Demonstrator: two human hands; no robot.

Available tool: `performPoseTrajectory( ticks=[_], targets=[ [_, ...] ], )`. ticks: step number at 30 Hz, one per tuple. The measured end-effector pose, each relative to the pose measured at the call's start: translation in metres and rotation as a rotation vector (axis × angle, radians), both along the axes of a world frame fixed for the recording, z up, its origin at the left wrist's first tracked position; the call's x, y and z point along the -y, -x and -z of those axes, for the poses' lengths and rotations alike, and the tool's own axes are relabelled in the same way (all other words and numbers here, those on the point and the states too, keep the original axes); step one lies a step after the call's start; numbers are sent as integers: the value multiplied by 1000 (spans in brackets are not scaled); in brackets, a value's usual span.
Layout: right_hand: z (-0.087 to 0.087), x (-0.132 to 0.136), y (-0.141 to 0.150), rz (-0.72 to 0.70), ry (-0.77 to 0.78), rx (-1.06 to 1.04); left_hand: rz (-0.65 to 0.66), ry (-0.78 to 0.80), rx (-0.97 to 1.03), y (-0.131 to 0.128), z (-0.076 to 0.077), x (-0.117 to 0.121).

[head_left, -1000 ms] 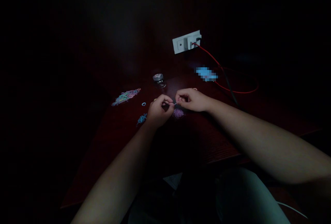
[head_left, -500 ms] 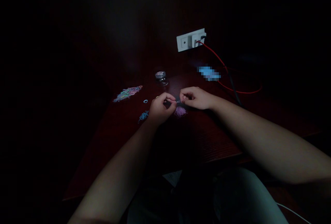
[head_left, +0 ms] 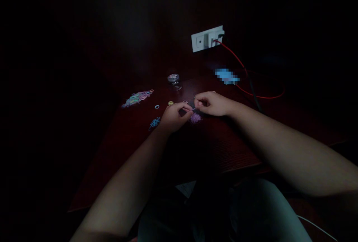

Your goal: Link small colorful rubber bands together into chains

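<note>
Purple bands near left hand (edge apart).

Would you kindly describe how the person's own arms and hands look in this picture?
The left forearm and right forearm are bare, with no sleeve to be made out along them. The left hand and right hand are ungloved, and no watch or bracelet shows. It is too dim to tell about small markings.
</note>
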State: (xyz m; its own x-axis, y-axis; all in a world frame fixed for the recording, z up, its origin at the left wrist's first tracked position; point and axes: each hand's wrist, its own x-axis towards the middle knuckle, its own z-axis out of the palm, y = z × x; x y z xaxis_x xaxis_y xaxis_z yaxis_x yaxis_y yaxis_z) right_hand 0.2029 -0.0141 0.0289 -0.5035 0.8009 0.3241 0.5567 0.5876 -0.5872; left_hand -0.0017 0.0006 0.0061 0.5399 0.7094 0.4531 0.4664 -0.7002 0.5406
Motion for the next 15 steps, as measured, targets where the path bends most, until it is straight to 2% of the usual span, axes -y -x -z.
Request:
performPoseTrajectory(
  ticks=[5, 7, 11, 13, 15],
  targets=[
    [3, -8, -9, -18, -41, 7, -36, 17, -28, 0, -2, 2],
    [0, -13, -18, 65, -94, -8, -34, 22, -32, 1, -3, 3],
    [-6, -19, -31, 321, -192, -119, -15, 20, -45, 1, -5, 4],
    [-6, -19, -30, 346, -191, -132, -11, 23, -52, 1, -6, 4],
    [-4, -18, -26, 293, -170, -112, -11, 33, -53, 1, -7, 4]
  ],
)
